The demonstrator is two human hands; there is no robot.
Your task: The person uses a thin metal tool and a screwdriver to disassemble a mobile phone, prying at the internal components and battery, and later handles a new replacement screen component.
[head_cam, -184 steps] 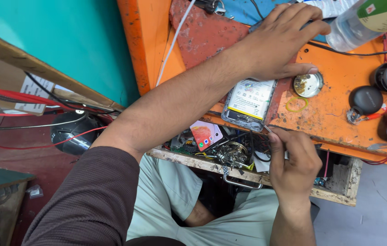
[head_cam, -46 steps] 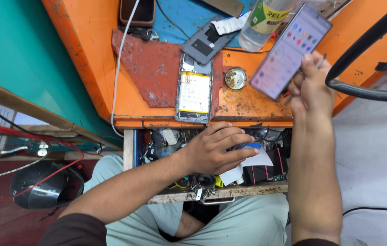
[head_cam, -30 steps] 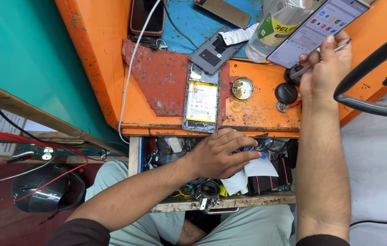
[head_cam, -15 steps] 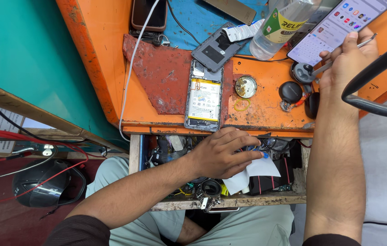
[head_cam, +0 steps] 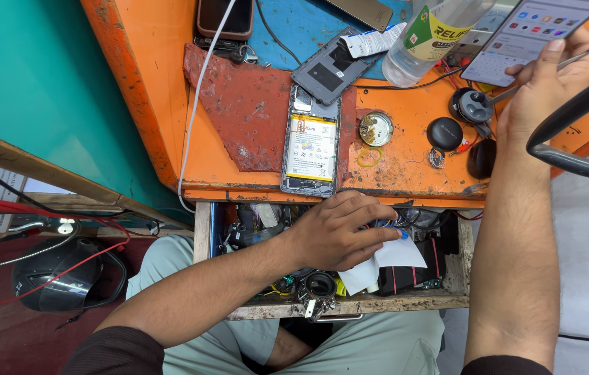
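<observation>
Head view: left hand (head_cam: 339,232) digs in the cluttered drawer (head_cam: 203,236) below the desk (head_cam: 405,167), fingers curled around small parts. Right hand (head_cam: 544,90) grips a lit phone (head_cam: 527,31) and tweezers (head_cam: 572,59) far right. That phone could slip onto the open handset (head_cam: 310,142).

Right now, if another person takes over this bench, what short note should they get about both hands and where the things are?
Left hand: palm down inside the open drawer under the bench edge, fingers among small parts and wires, beside a white paper. What it grips is hidden.
Right hand: raised at the far right, holding a lit phone and thin metal tweezers.
Opened phone: lies face down on the orange bench, back off, battery showing. Its grey back cover lies just above it.
Done: cover removed. Left: phone not closed again.
</observation>
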